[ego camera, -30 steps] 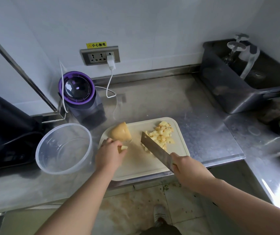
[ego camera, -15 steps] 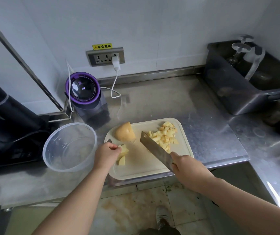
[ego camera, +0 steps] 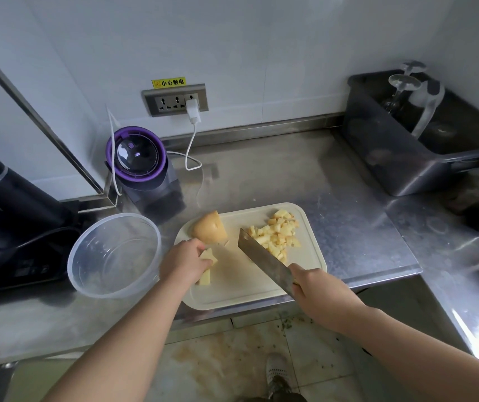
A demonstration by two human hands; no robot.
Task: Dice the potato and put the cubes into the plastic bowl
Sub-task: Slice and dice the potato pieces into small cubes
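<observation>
Presently the left hand (ego camera: 184, 264) is curled over pale yellow potato strips (ego camera: 207, 256) at the near-left of the cream rectangular plastic cutting board (ego camera: 241, 288), pinning them. The right hand (ego camera: 316, 285) is clamped round the handle of the broad steel cleaver (ego camera: 264, 262), whose blade is angled between the strips and the heap of diced potato cubes (ego camera: 276, 236). The clear round plastic bowl (ego camera: 101, 285) stands just beside the board. Assessment: cut potato is firm, light and wet-slick. Hold the strips from above, fingertips tucked back.

yellow label (ego camera: 169, 82) above socket (ego camera: 175, 100), reads 小心触电
</observation>
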